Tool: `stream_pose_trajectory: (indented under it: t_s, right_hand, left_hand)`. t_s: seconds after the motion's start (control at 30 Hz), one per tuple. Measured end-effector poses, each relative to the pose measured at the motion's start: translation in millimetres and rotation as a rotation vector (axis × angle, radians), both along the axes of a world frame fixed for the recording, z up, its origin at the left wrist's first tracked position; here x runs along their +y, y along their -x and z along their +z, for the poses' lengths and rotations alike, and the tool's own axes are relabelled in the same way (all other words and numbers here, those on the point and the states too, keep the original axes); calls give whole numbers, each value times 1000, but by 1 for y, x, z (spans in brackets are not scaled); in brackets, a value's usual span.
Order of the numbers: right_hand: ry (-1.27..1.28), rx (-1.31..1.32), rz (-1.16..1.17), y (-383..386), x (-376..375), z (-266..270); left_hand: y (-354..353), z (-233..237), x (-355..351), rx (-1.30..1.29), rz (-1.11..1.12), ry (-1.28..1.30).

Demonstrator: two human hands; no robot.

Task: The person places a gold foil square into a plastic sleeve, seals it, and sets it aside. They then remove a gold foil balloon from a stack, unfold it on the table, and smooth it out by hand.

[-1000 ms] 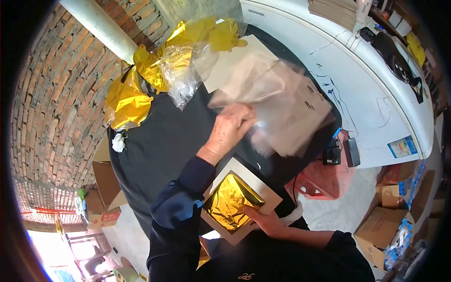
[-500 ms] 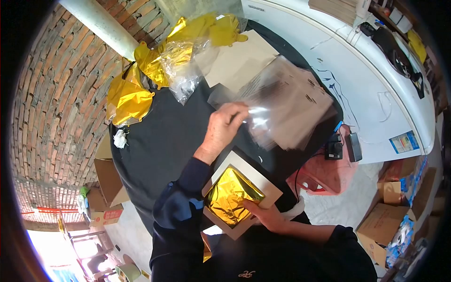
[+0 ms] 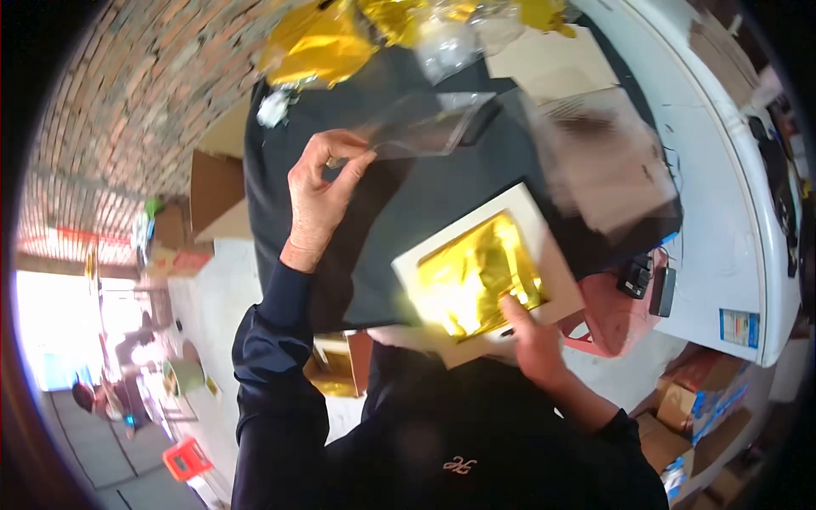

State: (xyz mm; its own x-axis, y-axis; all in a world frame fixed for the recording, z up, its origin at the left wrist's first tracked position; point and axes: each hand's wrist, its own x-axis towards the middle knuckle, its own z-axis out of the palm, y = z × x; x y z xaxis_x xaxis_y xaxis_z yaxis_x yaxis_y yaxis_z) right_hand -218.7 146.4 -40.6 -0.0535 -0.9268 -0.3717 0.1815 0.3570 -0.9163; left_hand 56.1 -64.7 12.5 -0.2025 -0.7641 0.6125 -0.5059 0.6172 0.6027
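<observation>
Left hand (image 3: 319, 191) pinches a clear sleeve (image 3: 421, 127), edges blurred. Right hand (image 3: 531, 340) grips the gold-foil card (image 3: 480, 272), fingers partly hidden.

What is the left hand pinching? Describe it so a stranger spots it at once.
On the black table, beyond the gold-foil card, the left hand pinches a clear plastic bag. Unlike the crinkled gold wrappers behind, it is flat and see-through.

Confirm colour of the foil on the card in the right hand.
Shiny crinkled gold foil on a cream card; head view.
</observation>
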Motion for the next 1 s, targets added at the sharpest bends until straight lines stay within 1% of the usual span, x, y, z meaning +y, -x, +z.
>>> stream_pose_trajectory:
  t_s: [0.07,0.1,0.13,0.17,0.2,0.23,0.27,0.3,0.37,0.47,0.6,0.67,0.73,0.77,0.87,0.9,1.0]
  right_hand:
    - [78,-98,-190,6,1,-29]
    - [271,458,87,23,6,-32]
    - [500,1037,213,41,11,-35]
    - [543,1107,143,50,10,-41]
    - [501,1321,160,59,10,-29]
    - [374,897,-45,61,0,-19]
    - [279,483,-154,55,-12,2]
    - [197,77,-323,48,-24,23]
    - [147,-376,-313,43,-29,54]
    - [190,-247,-216,51,-31,57]
    - [-61,-169,-60,70,-33,51]
    - [-157,-194,-20,68,-35,52]
    - [-218,-239,44,67,-41,46]
    - [-257,-221,90,64,-44,50]
    - [-380,-244,239,56,-59,57]
    - [-385,-281,287,52,-64,57]
    - [-500,-222,371,57,-80,52]
  left_hand:
    - [-22,-11,23,-36,6,-35]
    - [-33,-18,34,-52,7,-55]
    - [-41,-25,46,-73,-2,-88]
    - [-45,-32,55,-92,-16,-119]
    - [-49,-40,65,-109,-32,-157]
    - [-51,-48,73,-125,-50,-204]
    - [-53,-54,78,-152,-67,-194]
    - [-53,-58,82,-180,-89,-181]
    - [-47,-63,87,-184,-131,-170]
    - [-42,-63,88,-233,-160,-151]
    - [-43,-60,90,-292,-198,-148]
    - [-43,-56,90,-315,-192,-120]
    - [-44,-58,86,-308,-200,-149]
    - [-45,-58,85,-306,-201,-165]
    - [-37,-51,82,-339,-136,-337]
    - [-33,-52,79,-351,-102,-291]
    - [-23,-57,77,-496,-17,-82]
